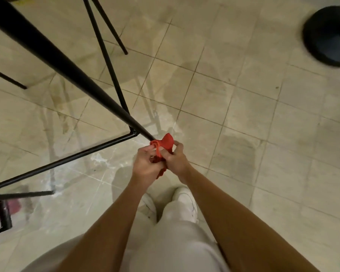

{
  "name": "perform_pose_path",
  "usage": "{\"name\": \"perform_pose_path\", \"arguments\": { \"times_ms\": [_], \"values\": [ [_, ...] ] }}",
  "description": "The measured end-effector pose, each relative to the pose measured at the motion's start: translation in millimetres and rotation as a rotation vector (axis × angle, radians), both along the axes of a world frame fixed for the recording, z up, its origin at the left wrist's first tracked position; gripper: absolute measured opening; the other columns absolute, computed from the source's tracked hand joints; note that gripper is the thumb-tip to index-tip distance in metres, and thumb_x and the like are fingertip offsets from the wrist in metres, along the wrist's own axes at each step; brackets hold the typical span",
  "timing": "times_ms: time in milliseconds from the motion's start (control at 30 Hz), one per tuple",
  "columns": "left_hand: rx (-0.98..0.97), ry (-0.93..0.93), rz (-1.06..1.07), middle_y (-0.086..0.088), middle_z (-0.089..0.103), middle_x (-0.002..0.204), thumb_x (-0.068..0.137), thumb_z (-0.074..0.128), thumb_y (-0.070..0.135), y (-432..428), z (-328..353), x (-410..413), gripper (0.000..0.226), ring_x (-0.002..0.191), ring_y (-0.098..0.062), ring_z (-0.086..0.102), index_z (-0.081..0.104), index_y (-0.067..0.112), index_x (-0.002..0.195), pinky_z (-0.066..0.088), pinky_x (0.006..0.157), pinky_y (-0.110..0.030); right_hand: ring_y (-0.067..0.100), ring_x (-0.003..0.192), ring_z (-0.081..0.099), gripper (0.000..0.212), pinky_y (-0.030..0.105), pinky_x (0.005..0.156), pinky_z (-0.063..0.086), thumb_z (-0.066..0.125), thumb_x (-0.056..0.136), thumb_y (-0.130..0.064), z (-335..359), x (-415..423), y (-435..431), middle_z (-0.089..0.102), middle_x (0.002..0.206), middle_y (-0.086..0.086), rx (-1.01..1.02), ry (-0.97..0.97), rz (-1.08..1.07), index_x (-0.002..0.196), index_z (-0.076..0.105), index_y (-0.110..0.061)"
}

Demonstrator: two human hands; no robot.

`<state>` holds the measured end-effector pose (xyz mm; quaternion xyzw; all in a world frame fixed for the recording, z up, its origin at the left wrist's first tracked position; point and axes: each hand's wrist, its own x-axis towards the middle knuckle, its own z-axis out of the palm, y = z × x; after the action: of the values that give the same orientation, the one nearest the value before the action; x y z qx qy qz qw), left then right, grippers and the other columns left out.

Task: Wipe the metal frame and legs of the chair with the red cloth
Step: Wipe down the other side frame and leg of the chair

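**Both hands bunched the red cloth at the foot of a chair leg**

Head view: the red cloth (163, 149) sat gathered between the left hand (145, 163) and the right hand (176, 159), fingers of both curled and pinching its folds, a flap standing up above the knuckles. The thick black chair leg (67, 65) ran on a long diagonal from the upper left down to the cloth, its lower end meeting the cloth just ahead of the left fingers. So the bare metal lay up and to the left of the hands, and the left hand looked the nearer to it. Thin frame rods (104, 50) joined at a corner just beside the leg, likely to crowd a stroke upward. White shoes (186, 201) stood on the tiled floor (243, 114) below; a round black base (328, 36) sat well apart, upper right.
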<state>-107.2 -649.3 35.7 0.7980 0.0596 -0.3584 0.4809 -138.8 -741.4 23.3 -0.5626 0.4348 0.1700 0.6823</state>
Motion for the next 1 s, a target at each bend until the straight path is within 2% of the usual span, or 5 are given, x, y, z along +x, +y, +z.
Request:
{"name": "perform_pose_path", "arguments": {
  "times_ms": [167, 300, 433, 833, 1000],
  "values": [
    [0.001, 0.038, 0.118, 0.003, 0.063, 0.09, 0.086, 0.053, 0.0, 4.5, -17.5, 9.3, 0.027, 0.078, -0.004, 0.059, 0.058, 0.026, 0.089, 0.046, 0.063, -0.014, 0.018, 0.095, 0.056, 0.05, 0.026, 0.08, 0.049, 0.038, 0.1, -0.023, -35.1, 10.3, -0.7, 0.053, 0.117, 0.01, 0.002, 0.001, -0.081, 0.145, 0.015, -0.018],
    [0.077, 0.054, 0.178, 0.002, 0.064, 0.106, 0.088, 0.053, 0.008, 6.6, -40.6, 17.3, 0.031, 0.088, -0.008, 0.059, 0.056, 0.02, 0.117, 0.04, 0.064, -0.016, 0.019, 0.095, 0.059, 0.042, 0.029, 0.072, 0.052, 0.028, 0.102, -0.028, -60.7, 18.7, 7.2, 0.055, 0.123, 0.012, 0.126, 0.038, -0.178, 0.144, 0.022, -0.023],
    [0.133, 0.081, 0.3, 0.013, 0.061, 0.089, 0.089, 0.056, 0.013, 7.2, -62.6, 25.9, 0.03, 0.087, -0.003, 0.057, 0.056, 0.026, 0.117, 0.044, 0.08, -0.024, 0.019, 0.064, 0.06, 0.035, 0.016, 0.041, 0.045, 0.023, 0.103, -0.025, -81.8, 25.1, 8.5, 0.062, 0.085, 0.011, 0.216, 0.048, -0.285, 0.133, 0.036, -0.013],
    [0.092, 0.124, 0.263, 0.004, 0.055, 0.076, 0.089, 0.055, 0.008, -7.8, -107.5, 40.7, 0.025, 0.074, -0.008, 0.051, 0.054, 0.03, 0.078, 0.042, 0.073, -0.024, 0.022, 0.054, 0.052, 0.035, 0.036, 0.054, 0.049, 0.022, 0.098, -0.007, -146.7, 35.5, 5.3, 0.054, 0.067, 0.01, 0.199, 0.154, -0.377, 0.12, 0.048, -0.013],
    [0.08, 0.166, 0.292, 0.003, 0.058, 0.09, 0.088, 0.054, 0.006, -10.8, -111.3, 43.4, 0.026, 0.083, -0.008, 0.054, 0.059, 0.024, 0.105, 0.04, 0.081, -0.026, 0.028, 0.054, 0.054, 0.032, 0.039, 0.053, 0.049, 0.024, 0.096, -0.003, -143.9, 31.9, 0.9, 0.056, 0.066, 0.016, 0.248, 0.098, -0.379, 0.118, 0.047, -0.007]
  ]
}}
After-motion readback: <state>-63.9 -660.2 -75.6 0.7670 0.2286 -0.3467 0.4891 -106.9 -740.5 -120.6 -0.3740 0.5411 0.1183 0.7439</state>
